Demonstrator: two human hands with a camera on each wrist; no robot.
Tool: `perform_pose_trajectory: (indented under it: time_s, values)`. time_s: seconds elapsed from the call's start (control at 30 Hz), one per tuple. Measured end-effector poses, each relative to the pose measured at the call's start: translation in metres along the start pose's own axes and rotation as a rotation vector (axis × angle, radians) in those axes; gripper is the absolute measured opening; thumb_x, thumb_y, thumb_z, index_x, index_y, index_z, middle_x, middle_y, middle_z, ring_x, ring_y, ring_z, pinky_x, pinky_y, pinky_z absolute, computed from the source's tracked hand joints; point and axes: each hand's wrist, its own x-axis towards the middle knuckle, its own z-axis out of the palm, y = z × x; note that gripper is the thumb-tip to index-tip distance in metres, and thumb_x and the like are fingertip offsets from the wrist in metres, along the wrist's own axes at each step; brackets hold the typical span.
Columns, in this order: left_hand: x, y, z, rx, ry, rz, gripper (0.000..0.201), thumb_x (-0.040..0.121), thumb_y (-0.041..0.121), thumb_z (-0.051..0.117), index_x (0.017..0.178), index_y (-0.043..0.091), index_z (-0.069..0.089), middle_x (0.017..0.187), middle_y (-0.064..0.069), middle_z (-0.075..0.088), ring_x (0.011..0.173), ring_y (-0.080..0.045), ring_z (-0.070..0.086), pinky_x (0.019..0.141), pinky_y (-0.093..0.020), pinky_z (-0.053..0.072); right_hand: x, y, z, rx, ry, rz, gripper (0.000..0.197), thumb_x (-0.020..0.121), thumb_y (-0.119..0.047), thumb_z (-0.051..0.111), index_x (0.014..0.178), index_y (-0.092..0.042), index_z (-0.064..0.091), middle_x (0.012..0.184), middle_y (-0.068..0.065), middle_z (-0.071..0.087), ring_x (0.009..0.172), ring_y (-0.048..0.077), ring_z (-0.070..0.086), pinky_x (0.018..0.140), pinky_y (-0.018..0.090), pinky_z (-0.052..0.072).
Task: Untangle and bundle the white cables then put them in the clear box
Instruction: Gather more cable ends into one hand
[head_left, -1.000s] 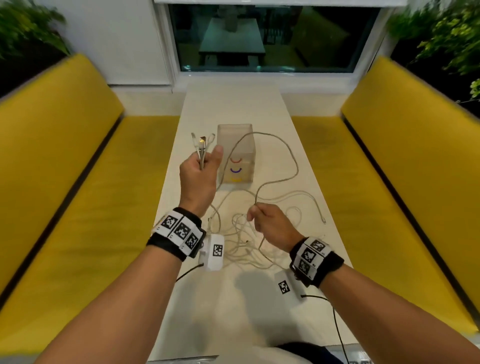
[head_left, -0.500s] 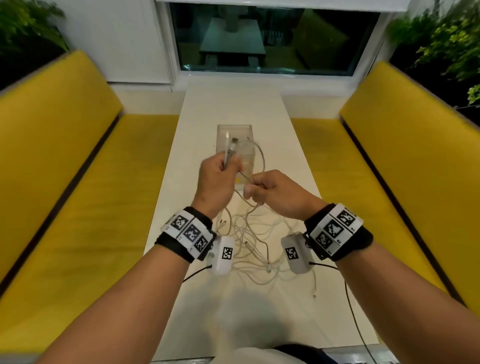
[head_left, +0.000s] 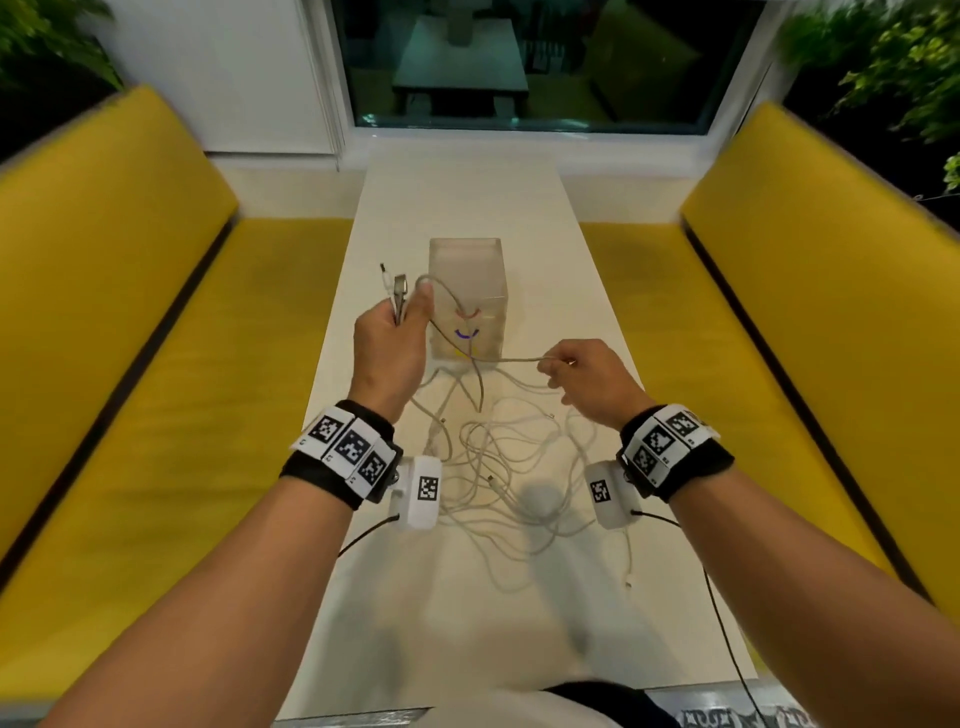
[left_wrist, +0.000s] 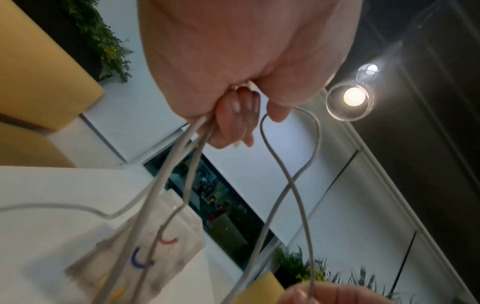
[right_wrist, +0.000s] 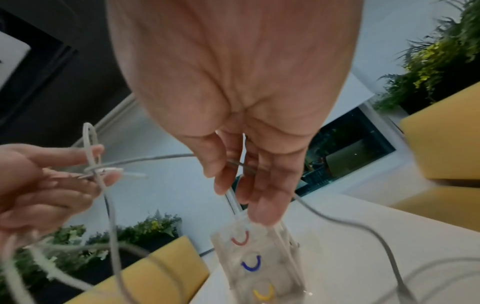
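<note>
Several white cables (head_left: 511, 467) lie tangled on the white table (head_left: 467, 197), in front of the clear box (head_left: 467, 291) with red, blue and yellow marks. My left hand (head_left: 408, 312) is raised beside the box's left face. It grips a small bunch of cable ends, and the connectors (head_left: 395, 288) stick up above the fist. In the left wrist view its fingers (left_wrist: 236, 117) curl round the strands, with one loop (left_wrist: 313, 144) hanging free. My right hand (head_left: 553, 364) pinches one cable (head_left: 514, 359), which runs taut toward the left hand. The right wrist view shows this cable (right_wrist: 161, 158) passing behind my thumb.
Yellow bench seats (head_left: 156, 322) run along both sides of the narrow table. A window (head_left: 519, 62) closes off the far end. Loose cable ends trail toward the table's near right edge (head_left: 628, 577). Black wrist-camera leads hang from both wrists.
My hands, close together in front of the box half a second ago, have drawn apart. The right hand moved right and down with a length of cable; the left shifted left, still holding the ends.
</note>
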Motion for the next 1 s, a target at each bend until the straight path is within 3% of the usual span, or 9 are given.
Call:
perform_pose_trajectory:
  time_s: [0.13,0.23,0.33,0.4,0.47,0.6,0.77,0.9,1.0]
  values:
    - [-0.008,-0.018,0.008,-0.149,0.069,-0.281,0.026,0.095,0.019,0.04,0.069,0.018,0.039,0.057,0.003,0.03,0.046,-0.014,0.024,0.04,-0.02,0.022,0.012,0.017,0.007,-0.066,0.132,0.058,0.023,0.097,-0.017,0.058,0.116,-0.013,0.071,0.118,0.006,0.069,0.104,0.021,0.063,0.086,0.026,0.044]
    - [-0.014,-0.027,0.007,-0.223,0.096,-0.365,0.028,0.091,0.009,0.032,0.066,0.021,0.028,0.055,0.005,0.024,0.043,-0.012,0.018,0.039,-0.017,0.018,0.008,0.028,0.017,-0.096,0.188,0.165,0.047,0.09,-0.005,0.059,0.136,-0.017,0.053,0.136,0.012,0.049,0.1,0.026,0.06,0.085,0.027,0.042]
    - [-0.016,-0.029,0.006,-0.277,0.134,-0.33,0.028,0.085,0.005,0.03,0.063,0.021,0.026,0.048,0.008,0.028,0.041,-0.012,0.019,0.04,-0.02,0.018,-0.011,0.031,0.034,-0.233,0.256,0.183,0.051,0.075,0.002,0.058,0.12,-0.018,0.047,0.124,0.008,0.042,0.069,0.023,0.053,0.064,0.033,0.042]
    - [-0.016,-0.028,0.005,-0.307,0.168,-0.276,0.027,0.084,0.004,0.03,0.061,0.02,0.029,0.046,0.009,0.03,0.039,-0.011,0.022,0.04,-0.021,0.019,-0.025,0.03,0.049,-0.283,0.223,0.054,0.032,0.072,-0.004,0.055,0.1,-0.02,0.053,0.108,0.002,0.049,0.073,0.025,0.054,0.065,0.033,0.043]
    - [-0.014,-0.027,0.006,-0.342,0.197,-0.237,0.026,0.082,0.004,0.031,0.061,0.02,0.029,0.048,0.008,0.031,0.041,-0.011,0.023,0.041,-0.022,0.02,-0.038,0.032,0.065,-0.378,-0.037,-0.035,0.014,0.076,-0.012,0.052,0.081,-0.023,0.059,0.091,-0.002,0.062,0.081,0.025,0.06,0.067,0.032,0.045]
    - [-0.013,-0.025,0.01,-0.374,0.211,-0.192,0.026,0.084,0.004,0.031,0.063,0.019,0.029,0.05,0.006,0.03,0.044,-0.012,0.021,0.042,-0.022,0.019,-0.053,0.05,0.099,-0.489,-0.416,0.009,0.026,0.085,-0.02,0.046,0.061,-0.016,0.055,0.066,0.0,0.061,0.069,0.025,0.059,0.058,0.028,0.042]
    - [-0.017,-0.026,0.014,-0.385,0.18,-0.179,0.028,0.086,0.003,0.031,0.063,0.019,0.03,0.051,0.006,0.03,0.045,-0.012,0.021,0.043,-0.023,0.019,-0.052,0.068,0.12,-0.56,-0.463,0.093,0.031,0.09,-0.027,0.051,0.115,-0.026,0.071,0.116,-0.002,0.07,0.109,0.024,0.065,0.086,0.03,0.049]
    - [-0.019,-0.028,0.014,-0.394,0.164,-0.19,0.029,0.087,0.003,0.031,0.063,0.02,0.03,0.052,0.006,0.029,0.045,-0.012,0.02,0.043,-0.022,0.018,-0.047,0.071,0.132,-0.664,-0.381,0.101,0.02,0.094,-0.022,0.05,0.096,-0.012,0.067,0.101,0.006,0.071,0.093,0.03,0.069,0.072,0.03,0.05]
    - [-0.021,-0.029,0.013,-0.395,0.144,-0.185,0.03,0.088,0.002,0.032,0.064,0.019,0.03,0.052,0.005,0.029,0.046,-0.012,0.02,0.044,-0.023,0.017,-0.048,0.072,0.137,-0.754,-0.333,0.085,0.019,0.098,-0.02,0.049,0.104,-0.01,0.064,0.107,0.008,0.069,0.096,0.027,0.068,0.069,0.029,0.043]
